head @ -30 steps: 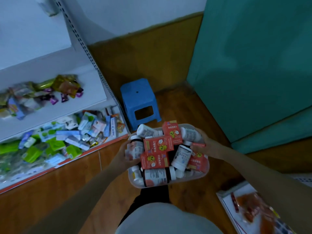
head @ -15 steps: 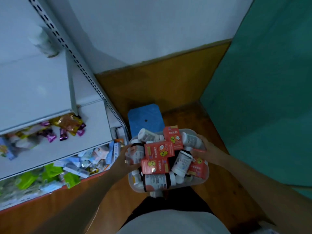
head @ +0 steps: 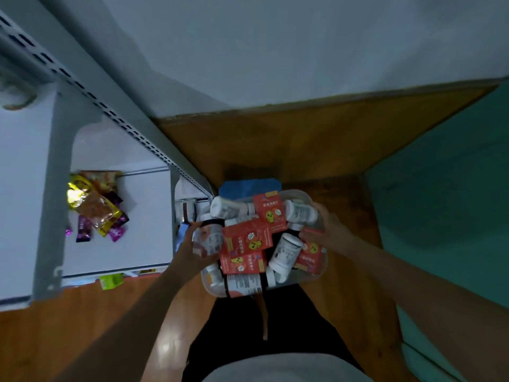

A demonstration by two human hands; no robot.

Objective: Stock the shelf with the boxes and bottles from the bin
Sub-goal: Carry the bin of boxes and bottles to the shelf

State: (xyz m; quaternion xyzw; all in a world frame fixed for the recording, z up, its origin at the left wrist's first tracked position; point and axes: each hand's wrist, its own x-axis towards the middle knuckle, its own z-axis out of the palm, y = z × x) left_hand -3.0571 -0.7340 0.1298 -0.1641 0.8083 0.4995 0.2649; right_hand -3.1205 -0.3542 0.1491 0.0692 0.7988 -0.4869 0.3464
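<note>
Clear bin (head: pixel 316 277) between both hands, blue stool (head: pixel 249 186) (mostly hidden) beneath.

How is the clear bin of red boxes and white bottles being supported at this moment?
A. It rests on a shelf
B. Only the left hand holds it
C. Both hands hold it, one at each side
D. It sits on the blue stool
C: the left hand grips the bin at its left rim and the right hand grips its right rim, holding it in the air above the floor.

Clear plastic bin (head: pixel 316 277), glossy wooden floor (head: pixel 91 321), perforated metal shelf upright (head: pixel 115 114).
</note>
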